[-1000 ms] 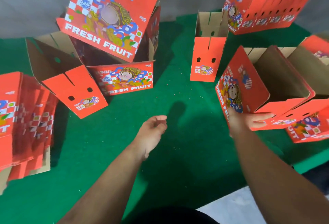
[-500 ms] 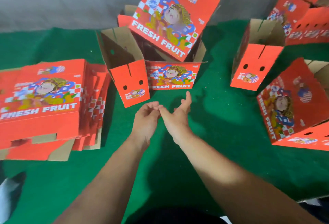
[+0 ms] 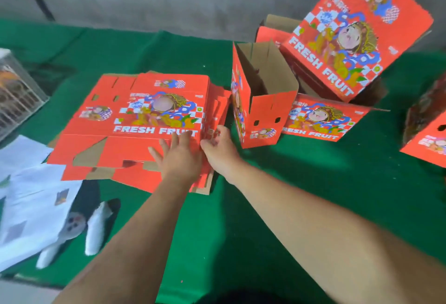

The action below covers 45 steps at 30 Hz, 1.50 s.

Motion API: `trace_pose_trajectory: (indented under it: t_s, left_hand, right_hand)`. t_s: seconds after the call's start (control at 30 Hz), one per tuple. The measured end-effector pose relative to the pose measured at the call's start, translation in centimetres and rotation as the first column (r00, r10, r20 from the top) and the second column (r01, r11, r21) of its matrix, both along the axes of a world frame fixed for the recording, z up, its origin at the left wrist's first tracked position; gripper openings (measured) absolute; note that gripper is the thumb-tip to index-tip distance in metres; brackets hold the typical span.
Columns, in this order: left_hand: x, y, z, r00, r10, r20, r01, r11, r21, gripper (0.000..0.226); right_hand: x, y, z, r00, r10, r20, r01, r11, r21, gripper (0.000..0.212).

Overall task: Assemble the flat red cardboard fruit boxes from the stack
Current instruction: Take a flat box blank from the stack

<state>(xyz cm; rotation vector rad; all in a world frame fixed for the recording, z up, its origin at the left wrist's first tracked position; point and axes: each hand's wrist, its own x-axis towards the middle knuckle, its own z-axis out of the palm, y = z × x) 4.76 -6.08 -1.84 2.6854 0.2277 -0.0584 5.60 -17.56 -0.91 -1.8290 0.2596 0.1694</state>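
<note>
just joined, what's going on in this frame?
A person is putting together red cardboard fruit boxes on a green cloth-covered surface. Both hands are at the stack of flat red cardboard boxes: the left hand lies flat and open on the top sheet's near right corner, and the right hand is at the stack's right edge, fingers among the sheet edges. No sheet is lifted yet. Opened-up red boxes stand just right of the stack.

Stack [image 3: 135, 120] left of assembled boxes [image 3: 263, 100]
</note>
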Motion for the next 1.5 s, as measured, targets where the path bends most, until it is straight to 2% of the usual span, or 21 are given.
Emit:
trace_pose_trajectory:
  t_s: [0.07, 0.1, 0.17, 0.23, 0.33, 0.4, 0.47, 0.57, 0.63, 0.7, 0.77, 0.87, 0.93, 1.03, 1.07, 1.1, 1.17, 1.27, 1.37, 1.43, 1.5]
  left_hand:
    - [-0.3, 1.1, -1.0, 0.971, -0.119, -0.208, 0.146, 0.982, 0.116, 0.063]
    - [-0.9, 1.1, -1.7, 0.954, -0.176, -0.243, 0.211, 0.97, 0.124, 0.066]
    - [-2.0, 1.2, -2.5, 0.955, -0.23, -0.188, 0.254, 0.961, 0.112, 0.066]
    - [-2.4, 1.6, -2.5, 0.961, -0.265, -0.075, 0.271, 0.958, 0.09, 0.061]
    - [-2.7, 1.8, -1.8, 0.932, -0.342, 0.119, 0.349, 0.936, -0.039, 0.05]
    - [-2.8, 1.8, -1.0, 0.929, -0.261, 0.264, 0.308, 0.938, -0.157, 0.042]
    - [-2.9, 1.9, -0.2, 0.929, -0.066, 0.364, 0.17, 0.95, -0.261, 0.043]
    - [-3.0, 3.2, 0.1, 0.895, 0.263, 0.361, -0.138, 0.932, -0.335, 0.058]
    - [-2.7, 4.3, -0.1, 0.874, 0.382, 0.299, -0.264, 0.892, -0.367, 0.069]
    - [-2.0, 4.8, 0.2, 0.916, 0.318, 0.245, -0.166, 0.855, -0.491, 0.059]
    - [-2.0, 3.7, 0.9, 0.947, 0.22, 0.236, -0.021, 0.774, -0.633, 0.044]
    - [-2.7, 1.3, 1.8, 0.968, 0.193, 0.158, -0.005, 0.647, -0.763, 0.061]
    - [-3.2, -0.2, 2.1, 0.993, 0.079, 0.091, 0.023, 0.615, -0.788, 0.017]
    - [-4.2, -3.4, 3.2, 0.981, -0.182, 0.074, 0.173, 0.62, -0.766, 0.05]
    - [-4.7, -4.6, 3.7, 0.967, -0.242, 0.073, 0.214, 0.627, -0.749, 0.053]
    - [-5.2, -5.8, 3.9, 0.948, -0.306, 0.085, 0.266, 0.62, -0.738, 0.047]
    - [-6.1, -8.2, 3.9, 0.907, -0.405, 0.116, 0.342, 0.545, -0.765, 0.01]
    - [-7.4, -11.2, 4.6, 0.855, -0.49, 0.171, 0.398, 0.408, -0.822, 0.062]
    - [-8.4, -13.2, 5.7, 0.821, -0.556, 0.132, 0.387, 0.372, -0.844, 0.101]
    - [-9.0, -14.2, 6.2, 0.825, -0.554, 0.112, 0.382, 0.399, -0.833, 0.113]
    - [-9.6, -14.9, 6.9, 0.831, -0.545, 0.111, 0.423, 0.49, -0.762, 0.11]
  right_hand:
    - [1.5, 2.1, 0.3, 0.983, 0.039, -0.178, -0.031, 0.998, 0.048, 0.063]
    - [2.0, 2.8, 0.2, 0.968, 0.033, -0.25, -0.017, 0.998, 0.066, 0.066]
    - [2.9, 3.3, -0.4, 0.95, -0.012, -0.312, 0.042, 0.995, 0.089, 0.057]
    - [3.7, 2.7, -0.9, 0.938, -0.087, -0.335, 0.133, 0.984, 0.116, 0.038]
    - [4.0, 0.9, -1.2, 0.925, -0.209, -0.317, 0.258, 0.959, 0.121, 0.014]
    - [3.9, -0.9, -0.5, 0.946, -0.22, -0.237, 0.26, 0.953, 0.156, 0.01]
    - [3.1, -3.3, 0.8, 0.972, -0.187, -0.144, 0.218, 0.946, 0.239, 0.014]
    - [0.5, -8.2, 3.0, 0.977, -0.211, -0.016, 0.201, 0.907, 0.37, 0.017]
    - [-2.3, -12.4, 3.9, 0.97, -0.234, 0.069, 0.182, 0.883, 0.433, 0.026]
    - [-5.3, -16.6, 4.0, 0.962, -0.259, 0.09, 0.184, 0.853, 0.488, 0.043]
    - [-8.4, -20.5, 3.8, 0.934, -0.355, 0.046, 0.29, 0.825, 0.484, 0.041]
    - [-13.6, -25.4, 3.2, 0.871, -0.491, -0.002, 0.423, 0.749, 0.511, 0.036]
    - [-16.9, -28.3, 3.6, 0.856, -0.514, -0.052, 0.456, 0.703, 0.545, 0.032]
    - [-20.5, -32.8, 4.7, 0.847, -0.529, -0.056, 0.487, 0.73, 0.48, 0.037]
    - [-21.3, -34.0, 4.9, 0.832, -0.553, -0.048, 0.514, 0.735, 0.442, 0.039]
    - [-21.9, -35.1, 4.9, 0.808, -0.587, -0.043, 0.552, 0.731, 0.401, 0.042]
    - [-22.7, -36.9, 4.8, 0.741, -0.669, -0.057, 0.65, 0.694, 0.311, 0.041]
    - [-23.6, -39.0, 4.7, 0.644, -0.763, -0.06, 0.759, 0.627, 0.177, 0.032]
    - [-24.4, -40.0, 6.0, 0.608, -0.79, -0.085, 0.793, 0.6, 0.105, 0.025]
    - [-25.1, -40.8, 6.7, 0.613, -0.783, -0.111, 0.79, 0.607, 0.082, 0.02]
    - [-25.9, -42.0, 7.3, 0.633, -0.762, -0.133, 0.769, 0.639, 0.002, 0.018]
